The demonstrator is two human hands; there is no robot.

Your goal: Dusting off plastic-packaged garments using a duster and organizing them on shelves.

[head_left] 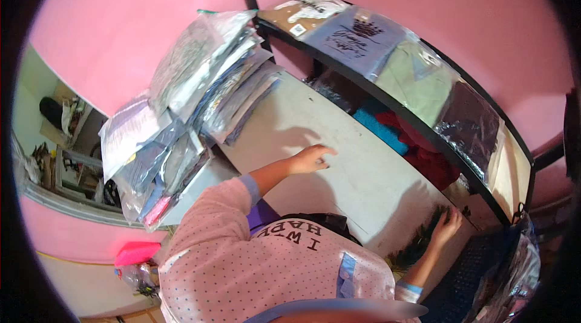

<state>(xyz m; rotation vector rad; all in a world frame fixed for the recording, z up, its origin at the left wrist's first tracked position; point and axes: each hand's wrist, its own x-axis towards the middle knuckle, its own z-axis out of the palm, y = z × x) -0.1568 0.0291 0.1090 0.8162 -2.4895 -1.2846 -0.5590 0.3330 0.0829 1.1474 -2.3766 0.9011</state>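
My left hand (311,159) is held over the white tabletop (357,202), fingers loosely bent and apart with nothing in them. Farther right, my right hand (446,226) is near the table's right end, its fingers slightly curled and apart. No held thing shows in it. Beside that hand is a dark green-and-black feathery patch (417,237); whether it is a loose thing or a print on the surface, I cannot tell. Both arms wear pink dotted sleeves with blue cuffs.
Clear-bagged folded garments are stacked (206,75) at the left, with more bagged clothes (151,147) nearer. A black-framed shelf (387,96) holds packed garments along the back, with blue and red cloth (381,126) beneath. A dark blue perforated crate (466,262) stands at the right.
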